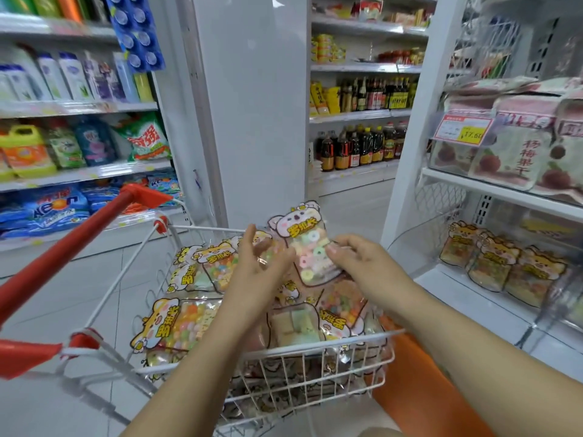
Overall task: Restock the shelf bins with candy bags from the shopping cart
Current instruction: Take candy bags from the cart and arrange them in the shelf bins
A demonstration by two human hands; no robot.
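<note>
Centre of the frame, looking down over the cart. My right hand pinches a candy bag by its right edge, with the thumb on the clear front and the other fingers behind. The bag stands upright with its bear-shaped top uppermost, and pastel ring sweets show through the window. My left hand is spread wide, fingers nearly straight. Its fingertips touch the bag's lower left edge and it grips nothing.

The held bag is raised above the cart, a white wire basket at lower centre. In the basket a pile of similar bags lies flat and overlapping. The red cart handle runs from the left edge toward the centre.

Lower right: the shelf bin holds a row of bags of the same brand, leaning on one another, well apart from the held bag. Above it, a higher shelf carries pink-and-white dried fruit bags behind a price tag.

Left of the frame: shelves of detergent. Upper centre: a white pillar, with dark bottles on shelves just to its right. An orange object, which I cannot identify, sits at lower right beside the cart.
</note>
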